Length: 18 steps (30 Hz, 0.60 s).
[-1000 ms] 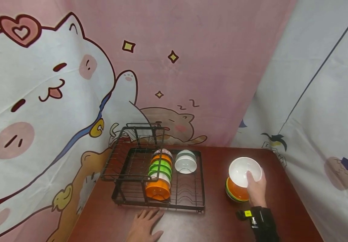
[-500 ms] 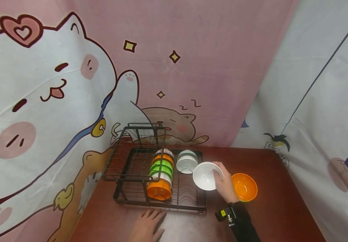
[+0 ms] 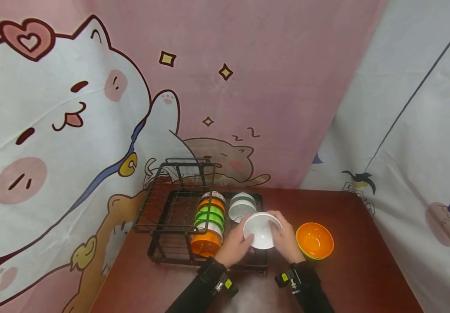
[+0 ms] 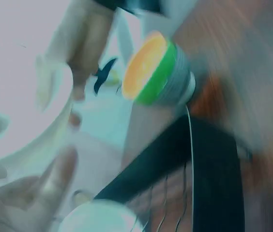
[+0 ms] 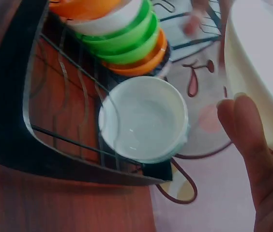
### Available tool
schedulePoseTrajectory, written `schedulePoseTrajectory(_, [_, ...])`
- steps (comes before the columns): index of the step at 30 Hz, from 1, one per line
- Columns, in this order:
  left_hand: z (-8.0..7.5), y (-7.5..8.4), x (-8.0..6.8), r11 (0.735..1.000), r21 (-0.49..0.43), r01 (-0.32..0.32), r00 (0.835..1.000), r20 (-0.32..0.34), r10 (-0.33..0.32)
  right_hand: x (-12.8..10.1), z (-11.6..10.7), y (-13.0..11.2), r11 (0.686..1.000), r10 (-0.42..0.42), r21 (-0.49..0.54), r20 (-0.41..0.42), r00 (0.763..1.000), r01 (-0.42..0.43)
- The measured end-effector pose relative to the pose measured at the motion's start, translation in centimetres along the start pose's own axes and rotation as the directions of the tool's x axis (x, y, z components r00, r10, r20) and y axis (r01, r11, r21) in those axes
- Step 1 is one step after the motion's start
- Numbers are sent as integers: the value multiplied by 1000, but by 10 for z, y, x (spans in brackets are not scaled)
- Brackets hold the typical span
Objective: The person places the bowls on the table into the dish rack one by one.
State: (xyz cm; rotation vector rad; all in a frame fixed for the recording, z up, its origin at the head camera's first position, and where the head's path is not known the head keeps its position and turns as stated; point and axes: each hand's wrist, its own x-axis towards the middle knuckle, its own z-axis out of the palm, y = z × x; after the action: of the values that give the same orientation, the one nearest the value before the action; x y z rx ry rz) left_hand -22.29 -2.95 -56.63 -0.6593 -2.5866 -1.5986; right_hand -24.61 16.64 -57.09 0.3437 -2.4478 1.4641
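Note:
A white bowl [image 3: 262,228] is tilted up over the front right part of a black wire dish rack [image 3: 170,208], held from both sides. My left hand [image 3: 242,241] grips its left rim with the thumb over the edge. My right hand [image 3: 282,232] grips its right rim. In the right wrist view the held bowl [image 5: 260,72] fills the upper right, with a finger [image 5: 245,140] curled against it. The left wrist view is blurred; the bowl [image 4: 20,96] sits above my spread fingers [image 4: 39,188].
The rack holds a row of orange, green and white bowls [image 3: 208,221] on edge and a white bowl [image 3: 242,208] behind the held one. An orange bowl with a green outside [image 3: 314,240] stands on the brown table [image 3: 350,261] to the right. Printed curtains close the back and right.
My right hand lifted the white bowl off the orange bowl and carried it left to the rack. My left hand rose from the table and took the bowl's left side.

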Motion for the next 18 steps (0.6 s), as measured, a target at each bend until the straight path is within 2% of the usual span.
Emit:
schedulePoseTrajectory(2, [9, -2, 7, 989, -148, 30, 999, 18, -28, -3, 3, 2, 1000, 2, -4, -2, 1000, -2])
schedulePoseTrajectory(4, [17, -6, 10, 975, -222, 23, 1000, 7, -22, -6, 5, 6, 1000, 12, -9, -20, 1000, -12])
schedulePoseTrajectory(8, [23, -10, 13, 969, -247, -13, 1000, -18, 9, -7, 4, 10, 1000, 14, -15, -16, 1000, -14])
schedulePoseTrajectory(11, [17, -14, 19, 979, -204, -16, 1000, -8, 14, -4, -4, 10, 999, -16, -30, 20, 1000, 17])
schedulePoseTrajectory(13, [9, -19, 25, 995, -93, -34, 999, -21, 32, -4, -16, 11, 999, -21, -30, 30, 999, 21])
schedulePoseTrajectory(15, [-2, -27, 33, 991, 103, -80, 995, -56, 87, -7, -35, 16, 999, -1, -53, 17, 1000, 2])
schedulePoseTrajectory(16, [-7, -31, 36, 971, 214, -104, 989, -79, 123, -11, -46, 21, 998, 24, -58, 3, 1000, -24])
schedulePoseTrajectory(17, [-12, -35, 40, 938, 322, -126, 982, -96, 165, -16, -58, 26, 996, 62, -63, -7, 998, -62])
schedulePoseTrajectory(18, [-16, -40, 43, 891, 431, -144, 972, -106, 208, -22, -70, 34, 991, 95, -89, -27, 995, -97])
